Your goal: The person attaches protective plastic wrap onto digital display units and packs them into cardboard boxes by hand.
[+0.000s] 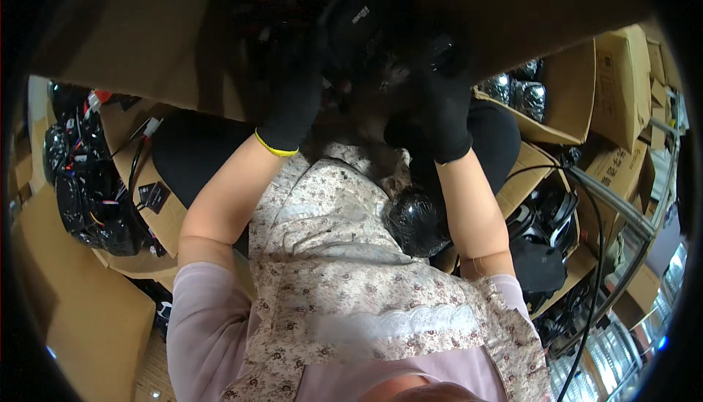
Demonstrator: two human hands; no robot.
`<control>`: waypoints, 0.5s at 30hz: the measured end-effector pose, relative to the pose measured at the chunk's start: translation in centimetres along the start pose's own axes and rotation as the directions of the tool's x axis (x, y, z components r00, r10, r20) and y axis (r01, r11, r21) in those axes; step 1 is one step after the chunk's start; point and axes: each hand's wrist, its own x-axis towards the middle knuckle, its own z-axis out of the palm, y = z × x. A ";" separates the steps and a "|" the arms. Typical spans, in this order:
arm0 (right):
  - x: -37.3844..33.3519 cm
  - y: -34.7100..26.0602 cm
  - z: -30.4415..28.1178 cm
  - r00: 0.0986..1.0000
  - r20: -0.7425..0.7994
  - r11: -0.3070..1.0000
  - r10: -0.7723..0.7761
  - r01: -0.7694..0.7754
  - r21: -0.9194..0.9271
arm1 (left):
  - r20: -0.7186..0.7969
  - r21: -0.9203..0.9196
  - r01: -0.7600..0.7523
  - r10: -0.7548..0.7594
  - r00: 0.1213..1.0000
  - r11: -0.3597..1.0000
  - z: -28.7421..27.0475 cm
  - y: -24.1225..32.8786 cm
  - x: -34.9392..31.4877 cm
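Both my hands wear black gloves and reach up into deep shadow over my lap. My left hand, with a yellow cuff edge, is at the side of a black oval casing bearing a small pale mark, and seems to grip its edge. My right hand is raised to the right of it, near a small glossy dark piece. Its fingers are lost in the dark. Small reddish and pale bits show faintly between the hands. A round black item in shiny clear wrap lies against my floral apron.
A broad brown cardboard surface spans the top. At left, an open carton holds black wrapped units with wires. Open cartons with black wrapped parts stand at right, beside a metal rail and a hanging black cable.
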 end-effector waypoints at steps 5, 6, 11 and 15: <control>2.3 -4.3 0.7 0.974 -0.194 0.990 -0.116 0.098 -0.097 | 0.037 -0.043 -0.208 0.209 0.977 0.977 -4.1 2.3 2.4; 2.4 -4.6 0.6 0.989 -0.091 0.984 -0.116 0.102 -0.147 | 0.033 -0.044 -0.197 0.199 0.980 0.979 -4.5 2.4 2.5; 2.3 -3.9 1.3 0.928 -0.068 0.875 -0.366 0.318 -0.364 | 0.027 0.103 -0.425 0.425 0.905 0.899 -6.2 1.7 2.3; 2.1 -3.9 1.4 0.934 -0.011 0.855 -0.356 0.321 -0.408 | 0.041 -0.024 -0.399 0.400 0.916 0.917 -7.1 2.6 2.8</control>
